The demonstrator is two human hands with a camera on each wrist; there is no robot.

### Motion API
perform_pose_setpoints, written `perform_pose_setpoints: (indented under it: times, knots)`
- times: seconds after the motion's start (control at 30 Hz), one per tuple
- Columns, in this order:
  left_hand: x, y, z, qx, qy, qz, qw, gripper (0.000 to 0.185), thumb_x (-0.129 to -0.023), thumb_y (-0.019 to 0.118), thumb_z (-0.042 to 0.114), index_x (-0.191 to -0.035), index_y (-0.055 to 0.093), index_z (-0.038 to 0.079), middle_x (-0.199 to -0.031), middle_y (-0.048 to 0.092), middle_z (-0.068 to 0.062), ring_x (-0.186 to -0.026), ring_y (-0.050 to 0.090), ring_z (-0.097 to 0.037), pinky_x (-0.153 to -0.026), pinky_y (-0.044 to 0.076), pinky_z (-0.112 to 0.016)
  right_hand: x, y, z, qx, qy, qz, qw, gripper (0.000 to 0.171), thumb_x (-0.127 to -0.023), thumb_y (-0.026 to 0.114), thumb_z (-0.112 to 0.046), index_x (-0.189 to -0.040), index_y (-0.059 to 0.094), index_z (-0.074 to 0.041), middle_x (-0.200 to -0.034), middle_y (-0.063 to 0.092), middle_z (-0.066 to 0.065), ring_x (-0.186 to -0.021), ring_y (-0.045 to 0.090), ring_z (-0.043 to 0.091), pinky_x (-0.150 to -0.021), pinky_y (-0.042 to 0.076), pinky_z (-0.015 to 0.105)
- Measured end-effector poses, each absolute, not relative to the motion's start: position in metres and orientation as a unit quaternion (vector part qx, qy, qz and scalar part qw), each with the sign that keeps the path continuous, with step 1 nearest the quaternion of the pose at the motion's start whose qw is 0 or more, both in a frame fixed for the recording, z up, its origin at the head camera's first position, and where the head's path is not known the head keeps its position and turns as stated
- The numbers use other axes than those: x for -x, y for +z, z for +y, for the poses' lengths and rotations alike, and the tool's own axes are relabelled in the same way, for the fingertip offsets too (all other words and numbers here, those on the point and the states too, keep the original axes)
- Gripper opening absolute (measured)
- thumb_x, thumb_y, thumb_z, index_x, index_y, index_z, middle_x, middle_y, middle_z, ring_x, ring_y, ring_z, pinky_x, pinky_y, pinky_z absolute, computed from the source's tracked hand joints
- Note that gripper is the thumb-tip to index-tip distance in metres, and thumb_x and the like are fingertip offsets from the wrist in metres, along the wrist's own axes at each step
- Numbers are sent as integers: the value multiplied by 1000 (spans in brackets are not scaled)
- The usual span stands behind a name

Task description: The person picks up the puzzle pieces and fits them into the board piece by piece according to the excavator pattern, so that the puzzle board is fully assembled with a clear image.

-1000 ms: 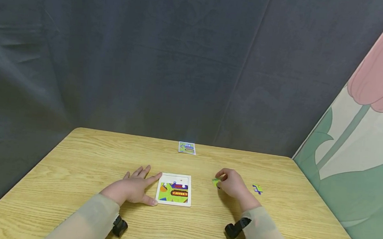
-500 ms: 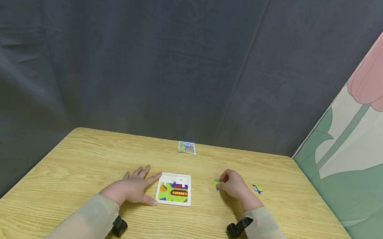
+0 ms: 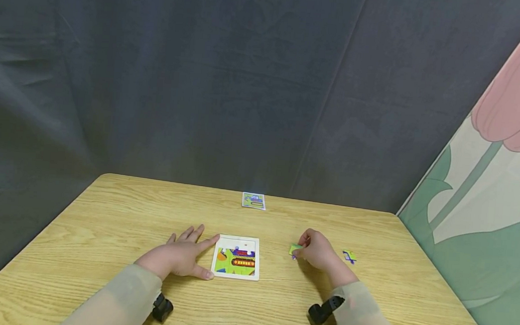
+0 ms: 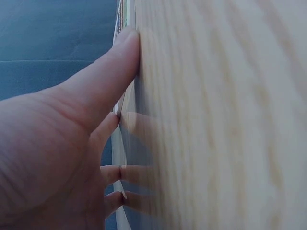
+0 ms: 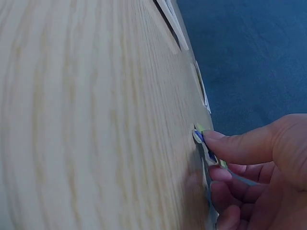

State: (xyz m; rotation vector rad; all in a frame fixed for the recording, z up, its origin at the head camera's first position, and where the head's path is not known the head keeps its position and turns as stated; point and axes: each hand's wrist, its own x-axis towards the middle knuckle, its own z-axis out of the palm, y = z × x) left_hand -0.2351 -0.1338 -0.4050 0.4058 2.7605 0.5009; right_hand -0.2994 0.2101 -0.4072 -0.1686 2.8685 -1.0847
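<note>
From the head camera, the left hand (image 3: 183, 255) lies flat on the wooden table (image 3: 102, 222) with fingers spread and straight, its forefinger and thumb touching the left edge of the white-framed puzzle tray (image 3: 236, 257) near the table's middle. The right hand (image 3: 319, 251) sits to the right of the tray, fingers curled, pinching a small green puzzle piece (image 3: 295, 249) low over the tabletop. Another loose piece (image 3: 349, 257) lies just right of that hand, and a small picture card (image 3: 254, 201) rests at the far edge.

The left wrist camera shows the thumb (image 4: 103, 79) stretched out, its tip against the tray's edge, and the other fingers pressed flat on the wood.

The right wrist camera shows the thumb (image 5: 240, 146) and curled fingers clamping the piece (image 5: 207, 149), which is tilted on edge with one corner at the tabletop.
</note>
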Motion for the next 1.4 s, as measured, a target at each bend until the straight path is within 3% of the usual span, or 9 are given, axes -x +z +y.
perform_pose_setpoints:
  times: [0.37,0.8,1.4]
  knots:
    - [235,-404,-133,-137,175,963,155,95,-80,72,59,-158,27,29,-163,8,-20,-147,5,-45,-110,5,-69,300,-409,200,83,-402,911,27,11,-89,67,6,-86,58,1,-71,49,6,-61,50,16,-55,47,29]
    - [234,-401,-132,-137,177,962,157,95,-80,73,57,-158,27,28,-163,7,-20,-147,5,-45,-110,5,-69,302,-406,183,90,-439,894,26,10,-89,66,5,-85,59,-1,-66,50,4,-56,48,15,-49,37,25]
    - [232,-397,-131,-143,186,959,162,95,-82,73,56,-158,27,24,-162,7,-22,-146,3,-45,-110,4,-69,302,-395,126,123,-483,866,34,9,-87,65,9,-85,58,4,-62,49,4,-52,48,16,-47,36,23]
